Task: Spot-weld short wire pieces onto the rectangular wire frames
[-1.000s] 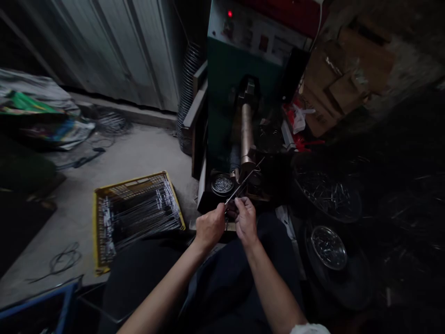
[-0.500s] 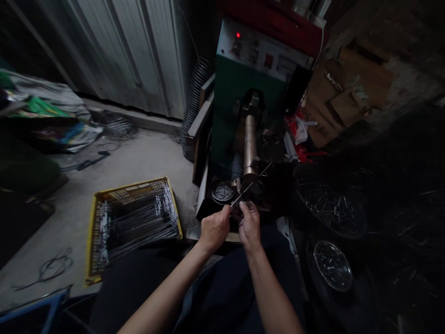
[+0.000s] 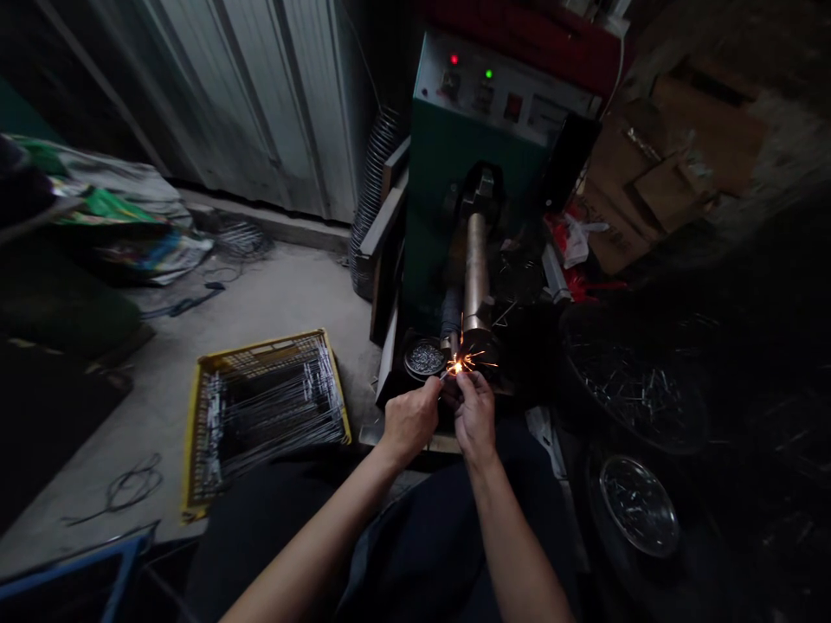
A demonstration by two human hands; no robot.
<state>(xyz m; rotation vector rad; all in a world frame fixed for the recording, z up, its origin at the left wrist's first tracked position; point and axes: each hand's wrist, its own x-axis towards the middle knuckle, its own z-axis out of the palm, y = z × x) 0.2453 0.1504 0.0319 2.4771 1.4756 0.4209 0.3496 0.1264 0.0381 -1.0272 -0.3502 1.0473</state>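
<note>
The person's left hand is curled closed around a thin steel wire, whose long axis slants up and rightward into a spray of bright orange sparks below a copper-coloured metal cylinder on a dark green machine. The right hand, fingers pinched together, lies nearer the sparks, its contact with the wire hidden. A round steel dish of small nails sits just left of the sparks, and a yellow plastic crate of long wires lies farther left on the concrete floor.
</note>
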